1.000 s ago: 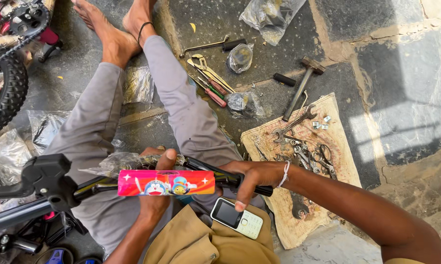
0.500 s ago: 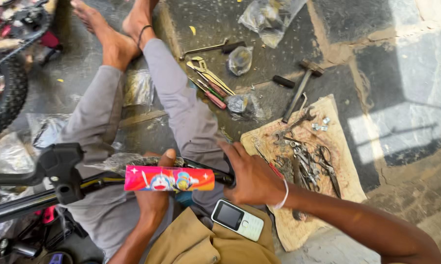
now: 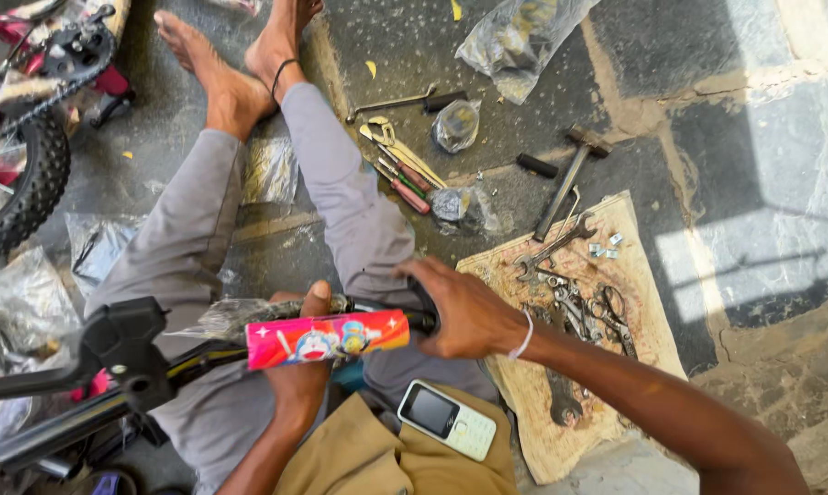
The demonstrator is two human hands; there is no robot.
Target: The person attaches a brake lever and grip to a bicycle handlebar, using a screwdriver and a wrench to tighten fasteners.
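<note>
While the person sat on the stone floor (image 3: 707, 110) with legs stretched out, a knobby bicycle tyre (image 3: 20, 183) and chain stood at the far left, with crumpled clear plastic bags (image 3: 29, 302) beside it. Next came a black handlebar stem clamp (image 3: 125, 344), from which a black bar ran rightward across the lap. The left hand (image 3: 302, 367) was closed around that bar from below, thumb up over it, just behind a bright pink foam pad sleeve (image 3: 327, 337) printed with blue and yellow cartoon figures and stars; clear wrapping (image 3: 235, 316) bunched at the sleeve's left end. The right hand (image 3: 464, 312) was clenched over the black grip end of the bar, fingers wrapped tight, touching the sleeve's right end. A white push-button phone (image 3: 446, 420) with a dark screen lay on the tan cloth at the lap, below that hand. Farther up lay pliers and red-handled screwdrivers (image 3: 400, 170), a small clear bag (image 3: 457, 124) of dark parts and a larger clear bag (image 3: 519, 41) near the top edge. To the right, a hammer (image 3: 568, 179) lay just above a worn piece of cardboard (image 3: 629, 229) bearing spanners (image 3: 552, 252) and small metal parts.
</note>
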